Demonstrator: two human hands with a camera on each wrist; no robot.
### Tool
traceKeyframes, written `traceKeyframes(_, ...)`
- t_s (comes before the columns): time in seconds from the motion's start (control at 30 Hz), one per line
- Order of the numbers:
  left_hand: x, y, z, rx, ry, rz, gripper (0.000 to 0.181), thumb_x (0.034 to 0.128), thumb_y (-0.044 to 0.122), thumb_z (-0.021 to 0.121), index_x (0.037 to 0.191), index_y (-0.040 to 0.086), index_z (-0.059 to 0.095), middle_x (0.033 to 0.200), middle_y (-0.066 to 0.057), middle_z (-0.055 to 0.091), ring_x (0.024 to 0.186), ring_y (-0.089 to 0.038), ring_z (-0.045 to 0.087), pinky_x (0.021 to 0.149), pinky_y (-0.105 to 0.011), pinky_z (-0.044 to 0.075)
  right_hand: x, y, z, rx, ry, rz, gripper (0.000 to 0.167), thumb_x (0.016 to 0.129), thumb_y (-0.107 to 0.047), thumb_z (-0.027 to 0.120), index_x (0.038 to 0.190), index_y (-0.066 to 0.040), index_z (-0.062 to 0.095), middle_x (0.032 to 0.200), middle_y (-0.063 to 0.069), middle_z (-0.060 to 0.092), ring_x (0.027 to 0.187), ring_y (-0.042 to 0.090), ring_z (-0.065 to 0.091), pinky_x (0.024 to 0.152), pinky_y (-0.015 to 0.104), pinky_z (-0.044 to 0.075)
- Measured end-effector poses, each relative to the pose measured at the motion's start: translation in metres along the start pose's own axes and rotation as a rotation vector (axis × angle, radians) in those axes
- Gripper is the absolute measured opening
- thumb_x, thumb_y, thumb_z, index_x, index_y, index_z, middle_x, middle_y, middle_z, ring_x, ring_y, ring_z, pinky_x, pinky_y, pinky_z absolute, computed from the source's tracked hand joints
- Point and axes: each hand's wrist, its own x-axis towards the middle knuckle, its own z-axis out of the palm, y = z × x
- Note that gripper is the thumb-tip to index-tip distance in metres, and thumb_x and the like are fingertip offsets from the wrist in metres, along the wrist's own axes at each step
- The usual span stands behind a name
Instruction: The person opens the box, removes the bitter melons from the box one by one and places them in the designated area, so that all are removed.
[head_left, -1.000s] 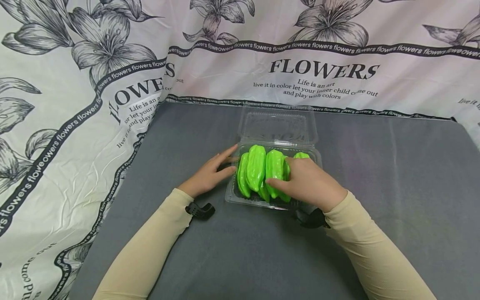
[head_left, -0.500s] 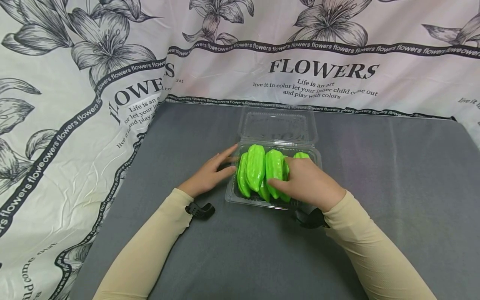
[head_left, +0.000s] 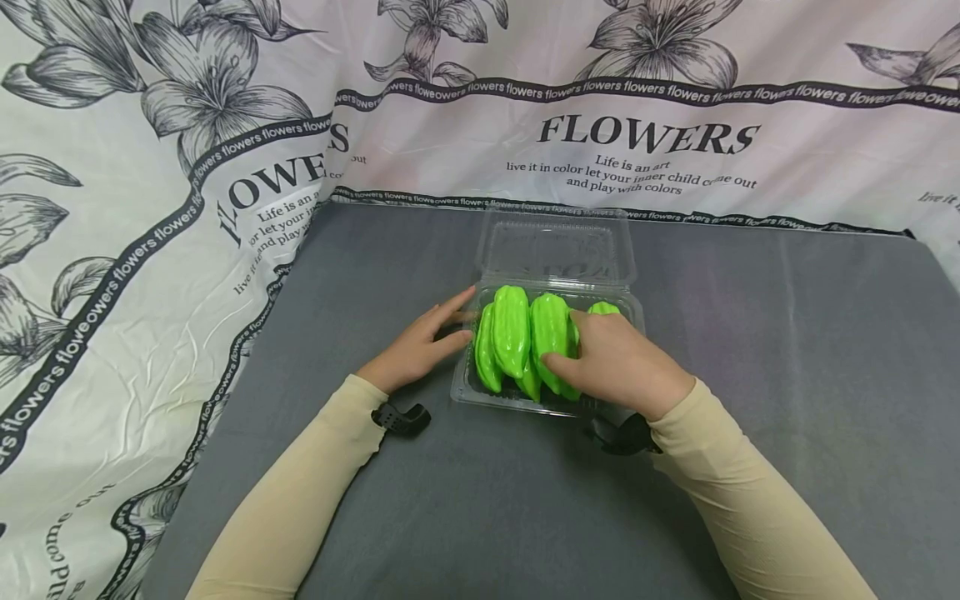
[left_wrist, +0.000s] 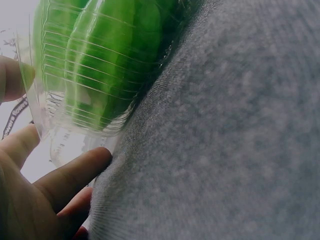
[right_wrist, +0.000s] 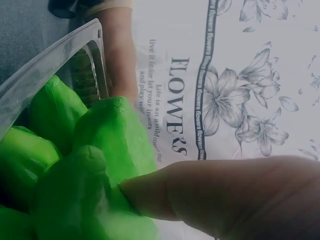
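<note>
Several glossy, ridged, bright green pepper-like pieces (head_left: 512, 333) lie side by side in a clear plastic clamshell box (head_left: 480, 398). My right hand (head_left: 626, 362) reaches into the box and grips one pepper-like piece (head_left: 551, 337) near its middle. In the right wrist view my right thumb (right_wrist: 160, 192) presses against its side; the other fingers are hidden. My left hand (head_left: 420, 346) rests at the box's left side with fingers spread and fairly straight. The left wrist view shows those fingers (left_wrist: 75, 177) along the ribbed wall, with the thumb at the rim.
The box's lid (head_left: 555, 246) is folded back behind it. A grey cloth (head_left: 480, 517) covers the table. White flower-printed fabric (head_left: 637, 167) hangs at the back and left. Black straps (head_left: 401, 419) are on both wrists.
The pepper-like piece in my right hand has risen very slightly, and the thumb has shifted a little to the right. My left hand stays in place against the box.
</note>
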Motion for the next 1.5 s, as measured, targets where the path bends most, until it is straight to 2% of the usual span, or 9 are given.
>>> traceKeyframes(0.37,0.001,0.001,-0.001,-0.007,-0.001,-0.001,0.067,0.1112,0.035,0.053,0.17,0.034,0.021,0.158,-0.006,0.053,0.157,-0.025,0.03,0.131,-0.053,0.003,-0.002,0.002,-0.014,0.021,0.017,0.056,0.02,0.097,-0.028,0.067,0.092,-0.011,0.058,0.062,-0.002,0.053,0.055,0.015,0.053,0.055,0.033,0.046)
traceKeyframes(0.53,0.002,0.001,0.0,-0.004,-0.004,-0.002,0.067,0.1113,0.035,0.053,0.17,0.032,0.02,0.158,-0.007,0.053,0.157,-0.025,0.031,0.131,-0.052,0.002,-0.003,0.006,-0.023,0.066,0.034,0.104,0.03,0.1,-0.034,0.067,0.109,-0.006,0.059,0.059,-0.002,0.049,0.05,0.015,0.049,0.05,0.033,0.043)
traceKeyframes(0.67,0.001,0.001,0.0,0.0,-0.007,0.0,0.067,0.1115,0.036,0.053,0.17,0.032,0.02,0.158,-0.007,0.053,0.155,-0.024,0.035,0.131,-0.049,0.001,-0.004,0.01,-0.032,0.069,0.069,0.139,0.034,0.102,-0.037,0.065,0.106,-0.004,0.057,0.057,-0.004,0.04,0.048,0.014,0.039,0.049,0.033,0.038)
traceKeyframes(0.73,0.001,0.001,0.0,0.001,-0.006,-0.001,0.067,0.1115,0.036,0.053,0.17,0.032,0.02,0.158,-0.007,0.053,0.155,-0.024,0.036,0.131,-0.048,0.001,-0.004,0.013,-0.036,0.072,0.087,0.15,0.037,0.102,-0.039,0.064,0.111,-0.003,0.06,0.058,-0.003,0.044,0.05,0.015,0.042,0.051,0.033,0.039)
traceKeyframes(0.87,0.001,0.0,0.0,0.003,-0.004,0.004,0.067,0.1115,0.036,0.053,0.17,0.031,0.02,0.158,-0.007,0.053,0.153,-0.024,0.039,0.131,-0.047,0.0,-0.005,0.019,-0.045,0.087,0.113,0.178,0.066,0.103,-0.044,0.063,0.145,0.007,0.053,0.074,0.005,0.064,0.061,0.019,0.056,0.059,0.035,0.047)
traceKeyframes(0.93,0.001,-0.001,0.0,0.005,-0.004,0.006,0.067,0.1115,0.035,0.053,0.17,0.03,0.02,0.158,-0.007,0.052,0.153,-0.024,0.04,0.131,-0.047,-0.001,-0.006,0.023,-0.05,0.095,0.134,0.189,0.076,0.103,-0.047,0.062,0.152,0.008,0.046,0.087,0.011,0.071,0.069,0.022,0.062,0.064,0.036,0.049)
traceKeyframes(1.1,0.001,-0.001,0.0,0.006,-0.003,0.007,0.067,0.1116,0.034,0.053,0.17,0.031,0.02,0.159,-0.007,0.052,0.152,-0.024,0.041,0.131,-0.047,-0.001,-0.004,0.035,-0.057,0.108,0.216,0.198,0.068,0.103,-0.047,0.061,0.147,0.005,0.054,0.1,0.018,0.075,0.078,0.024,0.068,0.065,0.037,0.052)
traceKeyframes(1.3,0.001,0.0,0.0,0.005,-0.003,-0.006,0.067,0.1113,0.036,0.053,0.17,0.032,0.02,0.159,-0.007,0.052,0.152,-0.025,0.04,0.131,-0.049,0.001,0.0,0.052,-0.061,0.137,0.293,0.207,0.066,0.104,-0.047,0.06,0.146,0.003,0.057,0.1,0.02,0.076,0.074,0.022,0.068,0.059,0.035,0.051)
traceKeyframes(1.5,0.001,-0.001,0.0,0.001,-0.001,0.001,0.067,0.1115,0.034,0.053,0.17,0.031,0.02,0.159,-0.008,0.051,0.152,-0.025,0.041,0.131,-0.048,0.001,0.004,0.066,-0.062,0.173,0.315,0.23,0.065,0.104,-0.051,0.059,0.145,0.0,0.059,0.098,0.02,0.077,0.072,0.022,0.07,0.056,0.035,0.051)
